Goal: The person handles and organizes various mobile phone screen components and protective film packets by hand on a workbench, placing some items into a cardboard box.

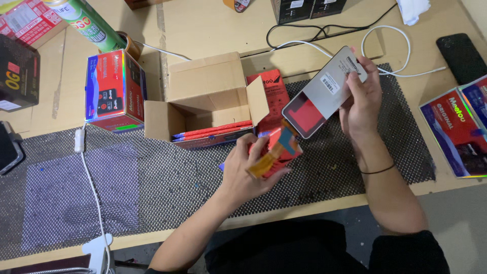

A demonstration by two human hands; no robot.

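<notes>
Phone screen panel [324, 94], flat and grey-backed with a red film patch at its lower end, is gripped by the right hand [361, 104], fingers closed along its upper right edge, tilted above the black mesh mat [152, 187]. An orange flex ribbon [276, 149] hangs from the panel's lower end down to the left hand [248, 170], which is closed on the ribbon and on a flat red packet [281, 152] just below the panel.

Wooden surface [213, 25], pale, mat across its near half. No walls in view; only the person's dark clothing below the surface edge.

Counts, all placed off the open cardboard box [208, 104]:
- one cardboard box, flaps open, just left of the panel, flat red-and-blue packs inside
- one red and blue carton [114, 91] left of it, two more glossy cartons [456, 129] far right, at the frame edge
- one green spray can [86, 23] upper left
- one dark phone [461, 56] far right
- white cable [385, 48] behind the box, near the right hand; a second white cable with an inline switch [79, 140] left.
</notes>
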